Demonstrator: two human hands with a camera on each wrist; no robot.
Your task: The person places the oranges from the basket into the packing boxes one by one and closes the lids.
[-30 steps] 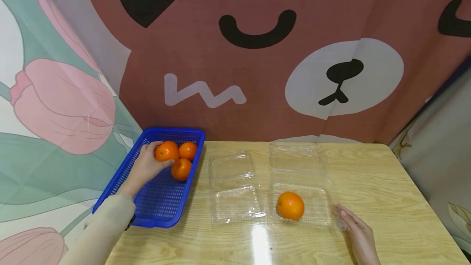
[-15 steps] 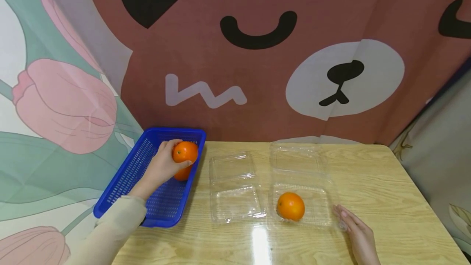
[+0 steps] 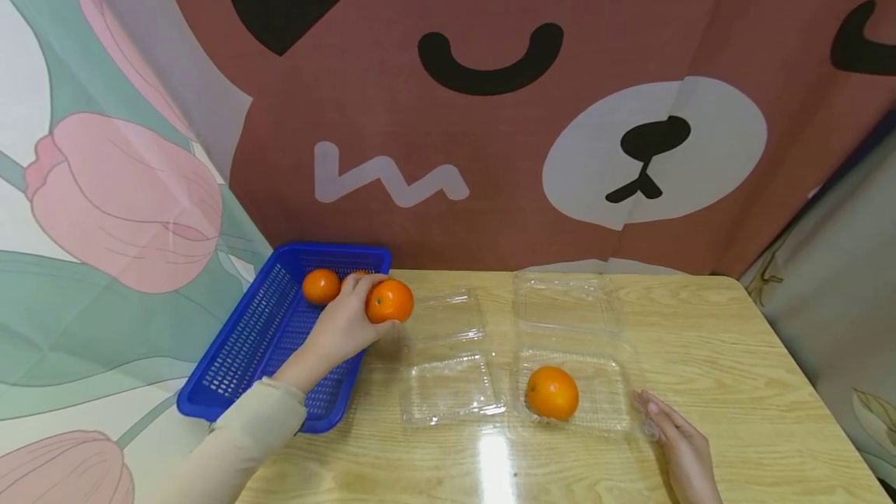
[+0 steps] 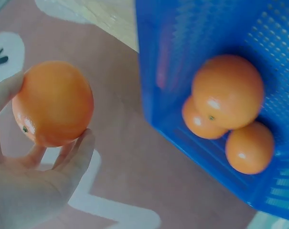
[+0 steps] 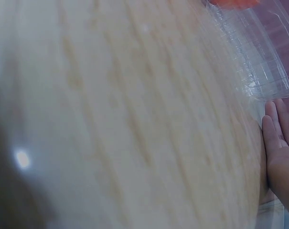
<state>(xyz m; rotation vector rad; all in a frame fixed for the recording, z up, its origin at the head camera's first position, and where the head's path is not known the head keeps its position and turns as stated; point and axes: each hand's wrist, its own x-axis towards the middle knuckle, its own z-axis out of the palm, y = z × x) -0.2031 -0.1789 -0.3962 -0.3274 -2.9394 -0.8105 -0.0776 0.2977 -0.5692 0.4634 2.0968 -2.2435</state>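
My left hand [image 3: 343,325] grips an orange [image 3: 390,302] between thumb and fingers, raised at the right rim of a blue basket [image 3: 203,403]. In the left wrist view, the held orange [image 4: 56,102] is apart from three more oranges [image 4: 229,90] clustered in the basket's end. My hand partly hides these in the head view. Another orange [image 3: 552,393] sits in the left part of an open clear plastic clamshell box [image 3: 602,387]. Beside that box's right edge, my right hand [image 3: 682,442] lies with extended fingers, at or touching the plastic.
A second open clear clamshell box [image 3: 451,387] lies between the basket and the first box. Both lids fold back toward the wall. The wooden table [image 3: 735,356] meets a printed cloth backdrop [image 3: 490,224] at its far edge.
My left hand has carried the orange rightward from inside the basket to its right rim, uncovering an orange behind it. The right hand stays by the box.
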